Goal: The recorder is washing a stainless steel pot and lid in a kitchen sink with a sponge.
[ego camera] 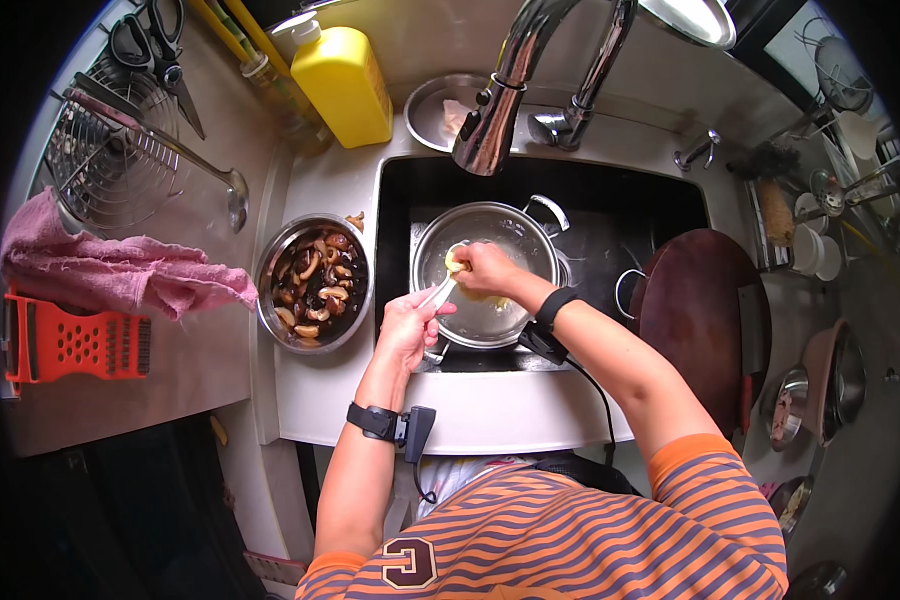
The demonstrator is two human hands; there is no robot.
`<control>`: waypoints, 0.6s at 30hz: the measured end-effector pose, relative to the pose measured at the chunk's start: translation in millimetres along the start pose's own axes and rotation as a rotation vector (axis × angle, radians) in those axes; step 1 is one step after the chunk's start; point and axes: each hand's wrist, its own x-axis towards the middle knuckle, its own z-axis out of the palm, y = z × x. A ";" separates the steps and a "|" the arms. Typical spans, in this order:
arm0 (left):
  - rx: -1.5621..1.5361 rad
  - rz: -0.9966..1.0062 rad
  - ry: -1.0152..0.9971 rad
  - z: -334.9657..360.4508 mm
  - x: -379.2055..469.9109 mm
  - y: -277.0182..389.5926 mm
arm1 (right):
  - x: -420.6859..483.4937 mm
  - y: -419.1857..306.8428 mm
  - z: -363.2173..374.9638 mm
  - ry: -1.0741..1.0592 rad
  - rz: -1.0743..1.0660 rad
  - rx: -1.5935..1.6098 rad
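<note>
Over a steel pot [521, 315] in the sink, my left hand [409, 326] grips the handle of a small white utensil [444, 289], perhaps a peeler. My right hand [487, 270] holds a small yellow piece of food [454, 259] against the utensil's head. Clear liquid stands in the pot, with some yellowish bits beneath my right hand. A steel bowl [264, 304] of sliced mushrooms [319, 285] in dark liquid sits on the counter left of the sink.
A chrome faucet [487, 127] hangs beyond the pot. Right of the sink lies a round wooden board [690, 322] with a cleaver [750, 337]. At left are a pink cloth [120, 255], a red grater [82, 341] and a ladle [236, 199]. A yellow pump bottle [345, 90] stands behind.
</note>
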 end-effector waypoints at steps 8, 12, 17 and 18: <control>0.054 -0.084 0.059 16.9 30.1 -9.5 | 24.0 19.9 11.8 0.110 0.215 -0.475; 0.158 -0.128 0.163 19.7 72.8 -21.0 | 19.9 40.0 3.2 0.005 0.481 -0.354; 0.416 -0.253 0.140 16.8 132.2 -46.1 | 9.8 103.9 8.0 -0.298 0.565 -0.350; 0.437 -0.251 0.204 5.9 138.5 -54.9 | 10.5 94.4 12.6 -0.301 0.572 -0.257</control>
